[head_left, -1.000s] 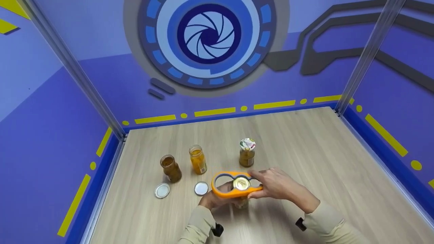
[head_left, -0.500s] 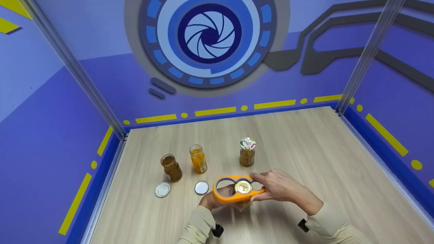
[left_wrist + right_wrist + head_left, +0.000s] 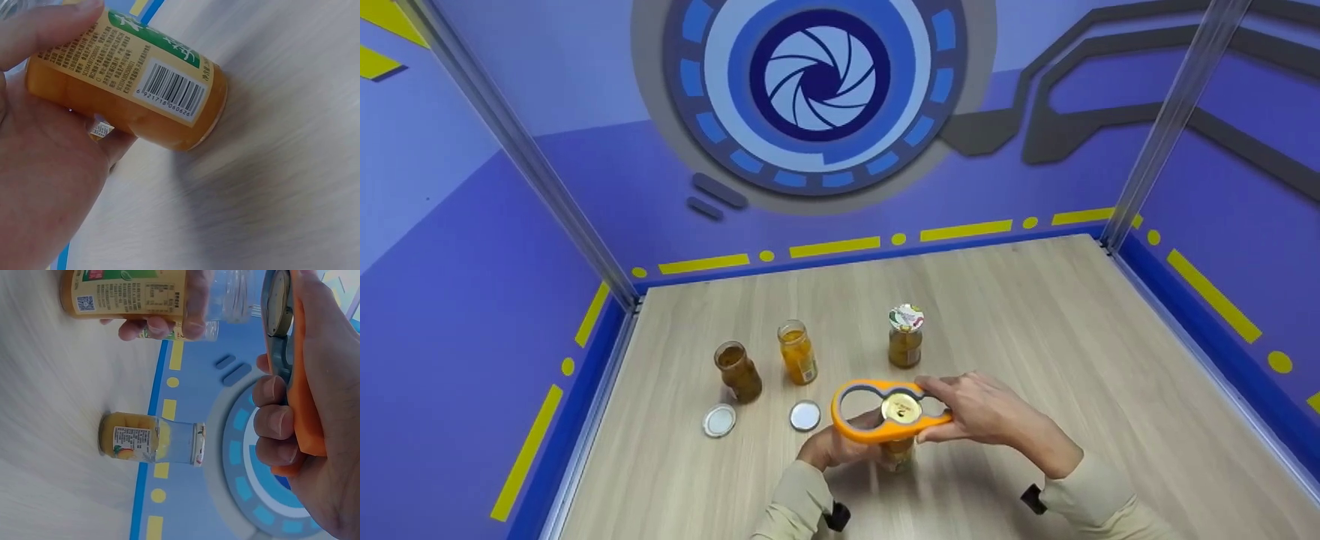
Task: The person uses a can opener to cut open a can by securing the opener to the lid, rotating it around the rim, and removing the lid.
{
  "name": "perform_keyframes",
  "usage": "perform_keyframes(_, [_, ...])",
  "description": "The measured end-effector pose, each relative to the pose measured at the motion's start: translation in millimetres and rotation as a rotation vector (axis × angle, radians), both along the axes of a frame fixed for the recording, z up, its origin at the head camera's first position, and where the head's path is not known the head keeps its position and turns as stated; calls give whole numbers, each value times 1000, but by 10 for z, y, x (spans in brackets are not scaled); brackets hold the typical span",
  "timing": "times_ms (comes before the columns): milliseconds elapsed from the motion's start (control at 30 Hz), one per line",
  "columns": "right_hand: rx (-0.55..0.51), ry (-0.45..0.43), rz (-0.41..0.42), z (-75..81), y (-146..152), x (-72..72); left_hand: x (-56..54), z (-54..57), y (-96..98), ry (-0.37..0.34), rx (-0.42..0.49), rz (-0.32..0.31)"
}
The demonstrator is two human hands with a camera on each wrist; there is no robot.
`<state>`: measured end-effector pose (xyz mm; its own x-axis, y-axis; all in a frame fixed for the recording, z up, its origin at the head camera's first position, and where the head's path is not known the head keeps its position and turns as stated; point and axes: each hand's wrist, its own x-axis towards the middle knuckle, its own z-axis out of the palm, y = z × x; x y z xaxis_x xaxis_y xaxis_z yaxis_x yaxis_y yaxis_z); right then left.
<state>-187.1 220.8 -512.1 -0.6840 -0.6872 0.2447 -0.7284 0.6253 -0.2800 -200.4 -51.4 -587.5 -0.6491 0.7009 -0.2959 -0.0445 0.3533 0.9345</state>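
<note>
My left hand (image 3: 834, 448) grips a glass jar (image 3: 129, 93) of orange contents with a yellow and green label, fingers and thumb around its side. Above it, my right hand (image 3: 988, 411) holds an orange jar opener (image 3: 877, 433) by its handles, fingers curled round them. A gold lid (image 3: 901, 408) sits in the smaller ring of the opener. From the right wrist view, the jar's glass mouth (image 3: 239, 295) is bare, and the lid (image 3: 279, 304) stands a small gap away from it, still inside the opener.
Two uncapped jars, one brown (image 3: 740, 375) and one orange (image 3: 799, 354), stand at left. Two loose lids, one at far left (image 3: 719, 421) and a second lid (image 3: 805, 415), lie before them. A capped jar (image 3: 905, 337) stands behind my hands. Walls enclose the wooden table (image 3: 1035, 315).
The opener, with the gold lid in it, has shifted slightly right along with my right hand. A little more of the held jar shows beneath it.
</note>
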Motion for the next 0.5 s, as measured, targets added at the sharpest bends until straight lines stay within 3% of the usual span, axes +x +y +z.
perform_keyframes(300, [-24,66,-58,8,140,39,37,13,-9,-5,6,18])
perform_keyframes(500, [-33,95,-96,14,288,61,-9,20,11,80,16,-3])
